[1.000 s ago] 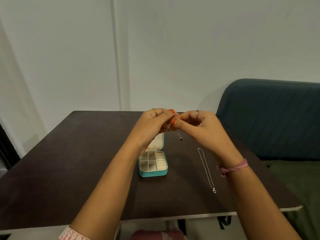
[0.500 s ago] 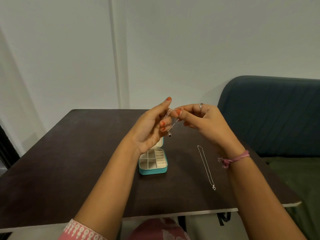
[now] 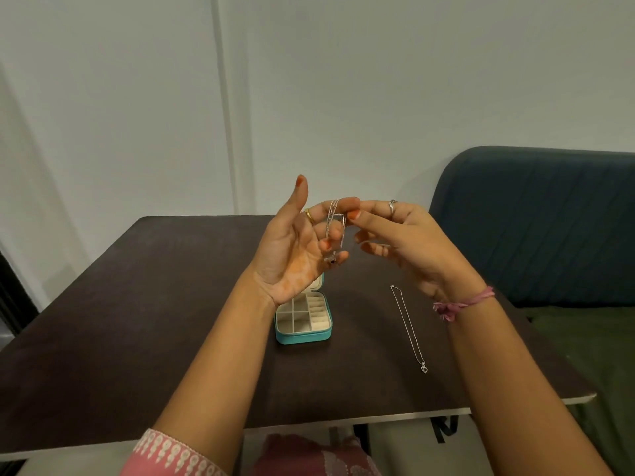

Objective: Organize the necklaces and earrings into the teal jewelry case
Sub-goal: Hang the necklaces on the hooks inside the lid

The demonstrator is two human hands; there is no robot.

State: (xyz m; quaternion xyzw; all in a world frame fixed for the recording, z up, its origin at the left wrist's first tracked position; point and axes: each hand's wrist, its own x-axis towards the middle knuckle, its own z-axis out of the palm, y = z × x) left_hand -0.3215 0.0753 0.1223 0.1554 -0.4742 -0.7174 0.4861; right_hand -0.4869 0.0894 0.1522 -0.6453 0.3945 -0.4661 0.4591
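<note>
- tangling is the main risk: the thin chain (image 3: 335, 223) is looped in several strands over the left hand (image 3: 292, 249), whose palm is turned up with the fingers (image 3: 331, 243) loosely curled under the loops and the thumb standing free. strands this fine could knot if they slide together.
- right hand (image 3: 402, 235) pinches the top of the loops between thumb and forefinger, right at the left fingertips; a loose pinch there would let the coil spring apart.
- small dark pendant (image 3: 332, 260) hangs at the bottom of the loops, just above the open teal jewelry case (image 3: 304, 321); its weight could pull the chain off the fingers and drop it on the counter (image 3: 137, 304) instead of into a compartment.
- case compartments look small and shallow, so a coil lowered carelessly could spill over a divider or catch under the lid when it closes. whether anything lies in them already is too small to tell.
- second necklace (image 3: 409, 329) lies stretched out on the counter beside the right forearm, apart from the case; the wrist or its pink band (image 3: 464, 300) could drag it toward the edge.
</note>
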